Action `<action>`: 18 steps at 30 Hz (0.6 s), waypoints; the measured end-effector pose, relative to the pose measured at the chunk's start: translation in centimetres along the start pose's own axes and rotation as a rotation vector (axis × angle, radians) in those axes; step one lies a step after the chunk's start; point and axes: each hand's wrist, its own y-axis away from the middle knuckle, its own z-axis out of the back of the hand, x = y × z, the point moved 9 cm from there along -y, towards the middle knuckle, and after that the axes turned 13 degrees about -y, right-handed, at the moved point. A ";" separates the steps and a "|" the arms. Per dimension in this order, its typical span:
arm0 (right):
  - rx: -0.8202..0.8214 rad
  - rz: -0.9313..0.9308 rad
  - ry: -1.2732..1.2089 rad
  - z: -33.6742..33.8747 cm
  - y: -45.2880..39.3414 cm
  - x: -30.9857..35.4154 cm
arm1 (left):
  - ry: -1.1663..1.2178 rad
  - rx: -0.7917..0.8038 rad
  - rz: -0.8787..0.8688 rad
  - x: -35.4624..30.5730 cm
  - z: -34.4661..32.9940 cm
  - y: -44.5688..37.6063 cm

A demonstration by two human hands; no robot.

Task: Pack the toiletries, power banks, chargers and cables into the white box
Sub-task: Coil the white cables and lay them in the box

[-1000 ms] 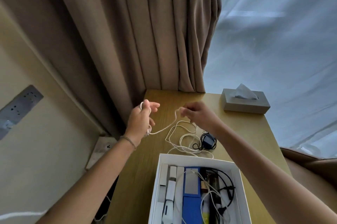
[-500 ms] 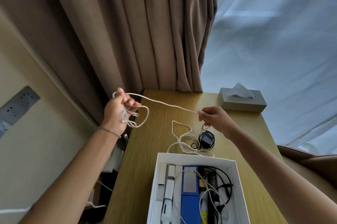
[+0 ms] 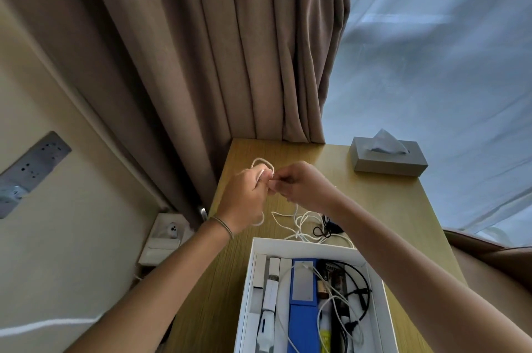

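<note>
The left hand [image 3: 244, 194] and right hand [image 3: 302, 185] have come together. Both pinch the thin white cable [image 3: 296, 220] above the wooden table [image 3: 374, 208], beyond the white box [image 3: 299, 243].

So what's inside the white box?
The white box holds white sticks, a blue power bank, a yellow-tipped tube, and tangled white and black cables. Whatever lies beneath them, and the near end, can't be seen.

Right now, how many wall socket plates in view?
2. One grey socket plate sits on the wall at far left; one white socket plate sits low beside the table, near the curtain. Others may be hidden.
</note>
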 end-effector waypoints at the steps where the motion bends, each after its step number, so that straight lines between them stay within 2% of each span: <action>1: 0.008 0.001 -0.007 0.3 0.0 0.0 | -0.103 -0.039 -0.010 0.0 0.4 0.1; 4: 0.034 -0.029 -0.055 1.8 0.4 -1.4 | -0.270 -0.151 0.011 1.1 2.4 -0.4; 6: -0.016 -0.087 -0.071 4.1 0.9 -3.4 | -0.251 -0.108 0.115 4.3 3.2 -1.4; 7: -0.058 -0.117 -0.084 5.4 1.1 -4.5 | -0.160 -0.082 0.208 6.7 3.6 -1.7; 10: -0.213 -0.181 -0.127 8.9 2.1 -7.6 | 0.332 -0.072 0.567 13.9 4.2 -1.0; 12: -0.298 -0.206 -0.114 9.8 2.5 -8.6 | 0.470 -0.083 0.690 15.7 3.8 -0.2; 15: -0.337 -0.198 -0.055 8.7 2.1 -8.1 | 0.464 -0.065 0.694 14.0 2.4 0.5; 18: -0.249 -0.109 0.067 5.2 1.2 -5.3 | 0.362 0.035 0.607 9.9 0.1 0.9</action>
